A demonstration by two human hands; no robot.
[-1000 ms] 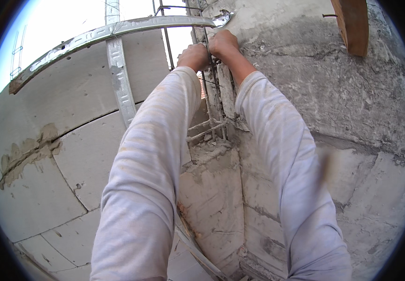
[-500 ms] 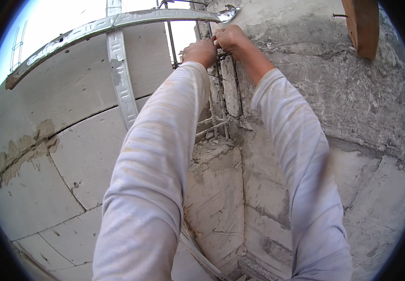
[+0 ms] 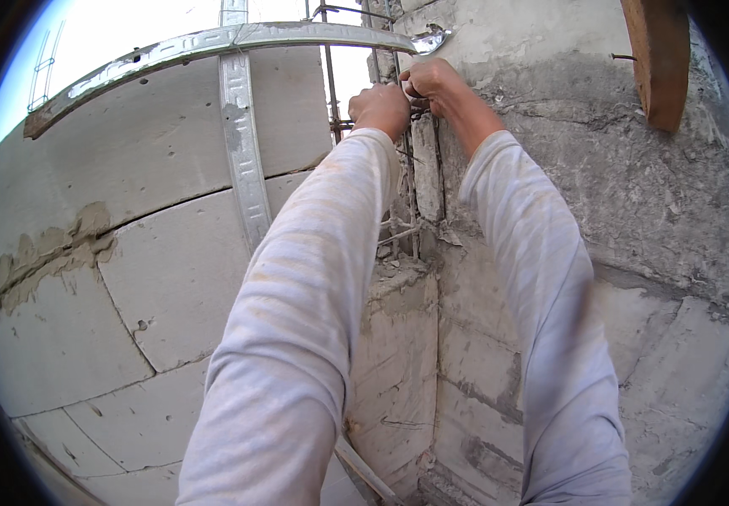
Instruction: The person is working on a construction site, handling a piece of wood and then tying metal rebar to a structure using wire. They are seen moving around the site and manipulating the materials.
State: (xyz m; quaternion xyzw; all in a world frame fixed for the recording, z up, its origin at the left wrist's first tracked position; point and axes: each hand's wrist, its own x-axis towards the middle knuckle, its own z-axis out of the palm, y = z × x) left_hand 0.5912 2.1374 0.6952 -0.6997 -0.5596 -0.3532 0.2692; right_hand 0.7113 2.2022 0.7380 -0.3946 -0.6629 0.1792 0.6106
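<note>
Both my arms, in pale dusty sleeves, reach up to a steel rebar cage [image 3: 411, 181] in the gap where two walls meet. My left hand [image 3: 381, 110] is closed beside the upright bars, its back toward me and its fingers hidden. Close by on the right, my right hand [image 3: 436, 84] is closed with bent fingers at the same bars. Whatever either one grips is too small or hidden to name. Just above them runs a long galvanized metal strip [image 3: 314, 34], its bent shiny end near the right wall.
Another metal strip [image 3: 245, 143] stands upright against the pale block wall [image 3: 175, 270] on the left. The rough, grey-plastered wall [image 3: 584, 160] rises at right. A wooden board [image 3: 661, 67] hangs at the upper right, near a protruding nail [image 3: 623, 56]. Broken mortar [image 3: 394, 274] forms a ledge below the cage.
The view has shifted, so the walls and strips sit farther right. My hands remain at the same part of the cage, with slightly more space between them.
</note>
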